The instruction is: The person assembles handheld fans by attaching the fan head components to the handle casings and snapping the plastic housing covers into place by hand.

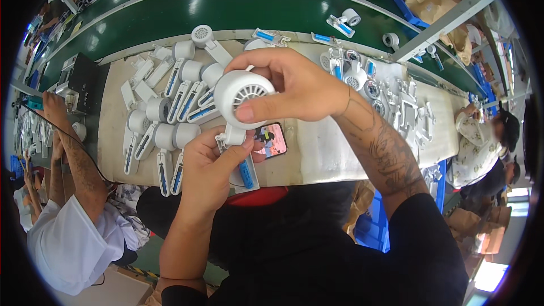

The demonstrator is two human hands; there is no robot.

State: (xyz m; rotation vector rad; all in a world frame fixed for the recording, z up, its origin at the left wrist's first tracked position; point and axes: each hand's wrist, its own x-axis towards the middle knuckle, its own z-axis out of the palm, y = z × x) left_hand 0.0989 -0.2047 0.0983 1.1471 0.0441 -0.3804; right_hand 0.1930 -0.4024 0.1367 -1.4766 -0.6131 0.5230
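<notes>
I've got a white handheld fan (241, 99) up over the table (323, 153), both hands clamped on it: R hand (294, 85) wraps the round grille head w/ thumb across the front, L hand (212, 161) pinches the handle, where a blue battery (246, 174) shows. Looks light, stiff plastic, smooth so prob a bit slippery; grille ribs seem thin, so best gripped by the rim & handle, not the vanes. A phone (272, 139) lies just below it, more finished fans (170, 107) rowed to my left.
</notes>
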